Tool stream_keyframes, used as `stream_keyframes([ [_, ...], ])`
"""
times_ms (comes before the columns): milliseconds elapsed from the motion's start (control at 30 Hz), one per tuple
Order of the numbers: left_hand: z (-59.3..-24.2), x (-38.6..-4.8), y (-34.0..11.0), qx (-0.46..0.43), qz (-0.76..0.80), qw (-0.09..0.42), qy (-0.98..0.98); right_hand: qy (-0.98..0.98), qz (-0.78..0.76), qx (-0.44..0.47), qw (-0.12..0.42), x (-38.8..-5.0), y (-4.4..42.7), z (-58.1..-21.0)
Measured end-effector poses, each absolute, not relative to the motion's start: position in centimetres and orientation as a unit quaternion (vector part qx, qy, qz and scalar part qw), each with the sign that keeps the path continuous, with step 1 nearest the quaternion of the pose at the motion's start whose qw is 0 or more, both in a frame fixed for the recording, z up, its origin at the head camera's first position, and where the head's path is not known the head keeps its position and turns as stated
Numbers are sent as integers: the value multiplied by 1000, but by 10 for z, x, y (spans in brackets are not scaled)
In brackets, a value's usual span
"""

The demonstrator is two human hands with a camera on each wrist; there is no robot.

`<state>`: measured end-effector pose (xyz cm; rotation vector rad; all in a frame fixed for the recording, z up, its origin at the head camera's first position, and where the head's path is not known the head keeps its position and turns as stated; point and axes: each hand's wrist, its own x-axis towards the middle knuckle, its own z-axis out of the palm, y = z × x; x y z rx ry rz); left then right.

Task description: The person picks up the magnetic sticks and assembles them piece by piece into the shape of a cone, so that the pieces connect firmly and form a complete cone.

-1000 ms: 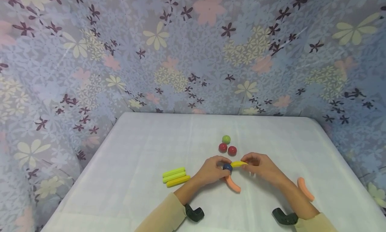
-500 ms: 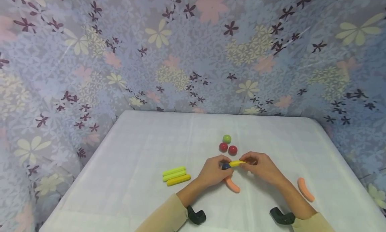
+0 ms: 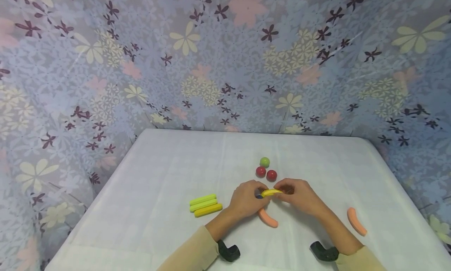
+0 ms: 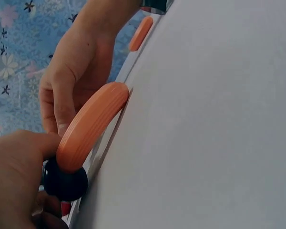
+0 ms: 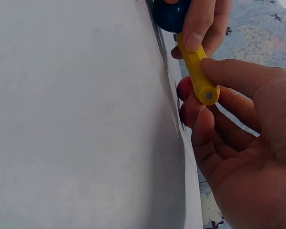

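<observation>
My left hand (image 3: 244, 198) holds a dark blue ball (image 4: 65, 183) between thumb and fingers. A curved orange rod (image 4: 93, 126) meets the ball at one end and points toward me in the head view (image 3: 267, 219). With thumb and fingers, my right hand (image 3: 299, 194) pinches a curved yellow rod (image 5: 195, 71), whose near end shows a small grey metal disc. Its far end is at the ball, where a left fingertip also lies on it; whether rod and ball touch is hidden.
Two red balls (image 3: 260, 171) and a green ball (image 3: 264, 162) sit just beyond the hands. Left of them lie two lime rods and a yellow straight rod (image 3: 208, 210). Another curved orange rod (image 3: 356, 221) lies at the right. White cloth (image 3: 169, 157) covers the table.
My right hand has shifted left with the yellow rod, closer to my left hand. The blue ball has turned deeper into the left fingers, and its orange rod has moved slightly left.
</observation>
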<state>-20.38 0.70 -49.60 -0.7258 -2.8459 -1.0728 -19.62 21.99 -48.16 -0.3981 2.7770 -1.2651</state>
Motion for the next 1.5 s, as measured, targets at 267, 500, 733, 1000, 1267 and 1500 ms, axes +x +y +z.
stream_keyframes([
  [267, -503, -209, 4, -236, -366, 27, -900, 904, -402, -136, 45, -198, 224, -477],
  [500, -506, -211, 2, -229, -370, 42, -900, 913, -389, -115, 35, -211, 234, -471],
  [733, -502, -211, 0, -214, -373, 60, -901, 921, -373, -99, 46, -236, 235, -469],
  [1000, -506, -209, 0, -204, -377, 63, -901, 920, -363, -135, 57, -247, 226, -471],
  [1267, -506, -208, 1, -196, -377, 62, -903, 931, -341, -115, 66, -247, 223, -479],
  [1500, -505, -208, 0, -195, -377, 56, -904, 934, -339, -90, 67, -240, 231, -480],
])
